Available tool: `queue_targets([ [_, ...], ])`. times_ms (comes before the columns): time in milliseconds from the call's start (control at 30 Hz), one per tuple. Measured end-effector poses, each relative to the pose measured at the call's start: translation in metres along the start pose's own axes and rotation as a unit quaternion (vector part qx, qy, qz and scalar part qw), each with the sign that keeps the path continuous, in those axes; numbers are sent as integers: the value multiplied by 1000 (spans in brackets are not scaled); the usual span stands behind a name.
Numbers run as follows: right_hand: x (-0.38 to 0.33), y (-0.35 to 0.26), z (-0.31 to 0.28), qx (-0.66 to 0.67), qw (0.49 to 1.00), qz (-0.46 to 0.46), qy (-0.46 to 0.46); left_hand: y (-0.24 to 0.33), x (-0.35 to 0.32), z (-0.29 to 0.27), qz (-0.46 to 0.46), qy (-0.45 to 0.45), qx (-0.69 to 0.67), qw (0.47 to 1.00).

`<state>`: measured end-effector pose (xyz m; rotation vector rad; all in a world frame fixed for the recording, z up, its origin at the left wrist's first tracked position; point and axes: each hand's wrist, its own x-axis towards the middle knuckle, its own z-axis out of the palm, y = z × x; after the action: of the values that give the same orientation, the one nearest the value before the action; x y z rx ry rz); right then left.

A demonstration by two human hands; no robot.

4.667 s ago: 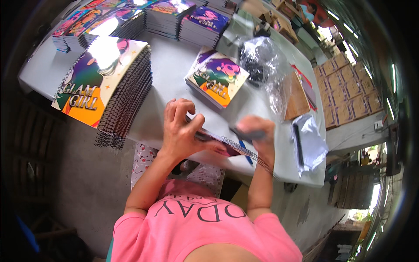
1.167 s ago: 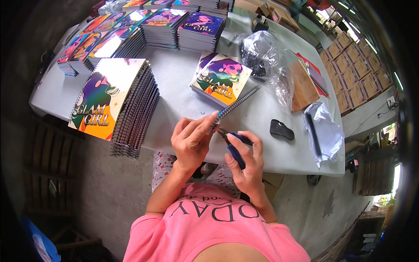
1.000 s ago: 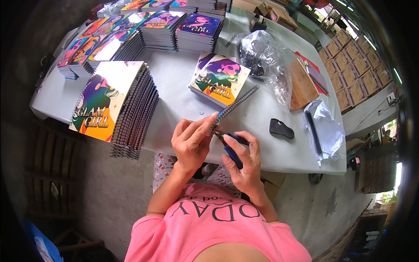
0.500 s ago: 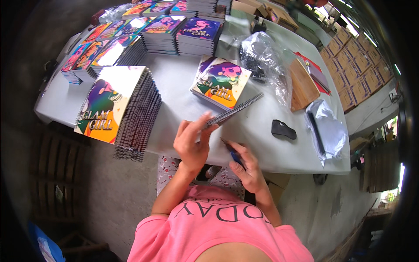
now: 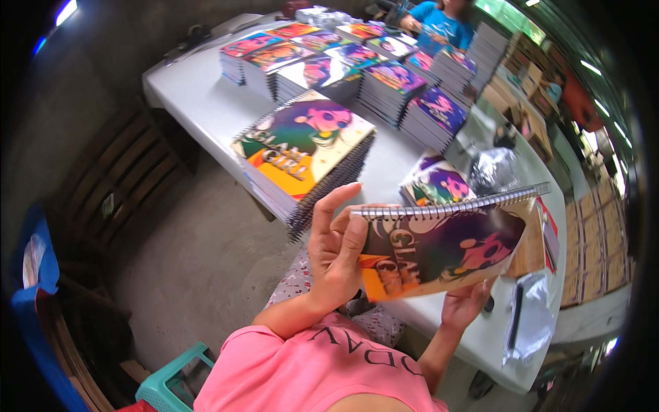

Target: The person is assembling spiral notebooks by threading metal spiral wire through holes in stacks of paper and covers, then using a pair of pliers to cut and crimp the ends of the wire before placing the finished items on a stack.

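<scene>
A spiral notebook (image 5: 446,250) with a colourful illustrated cover is tilted up in front of me, its wire coil along the upper edge. My left hand (image 5: 338,250) grips it at the left end of the coil, thumb in front and index finger raised. At the notebook's lower right edge is my right hand (image 5: 465,305); its fingers are partly hidden behind the book, and what they hold does not show. A tall stack of matching notebooks (image 5: 305,141) stands left of the held one. Beyond it lies a smaller pile (image 5: 436,180), partly covered.
Several notebook stacks (image 5: 391,79) fill the far side of the white table (image 5: 189,86). Clear plastic wrap (image 5: 495,168) and a silvery plastic bag (image 5: 530,319) lie to the right. Across the table is a person in blue (image 5: 443,24). A green plastic stool (image 5: 175,378) stands lower left.
My left hand has lifted the notebook and turned its cover toward me. My right hand has moved right to its lower edge; the blue-handled tool it held is out of sight. The view has swung left.
</scene>
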<state>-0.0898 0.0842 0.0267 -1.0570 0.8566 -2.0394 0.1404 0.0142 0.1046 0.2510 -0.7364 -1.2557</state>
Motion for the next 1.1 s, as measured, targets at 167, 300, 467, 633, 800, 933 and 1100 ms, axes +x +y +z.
queue_targets([
  [167, 63, -19, 91, 99, 994, 20, -51, 50, 20, -11, 139, -43, 102, 984],
  [300, 125, -53, 120, -304, 925, -226, -29, 81, 35, -14, 179, -54, 171, 967],
  [467, 94, -97, 223, -502, 668, -320, -446, 78, 42, -17, 166, -167, 191, 953],
  [633, 142, -79, 255, -261, 887, 1, -381, 96, 72, -60, 423, 51, 414, 805],
  [800, 186, 5, 224, -168, 943, 147, -246, 88, 113, -135, 182, 143, 404, 885],
  [933, 181, 74, 192, -307, 866, 268, -290, 61, 120, -135, 77, 137, 422, 893],
  [1100, 173, 83, 193, -361, 860, 239, -270, 39, 118, -136, 109, 161, 441, 876],
])
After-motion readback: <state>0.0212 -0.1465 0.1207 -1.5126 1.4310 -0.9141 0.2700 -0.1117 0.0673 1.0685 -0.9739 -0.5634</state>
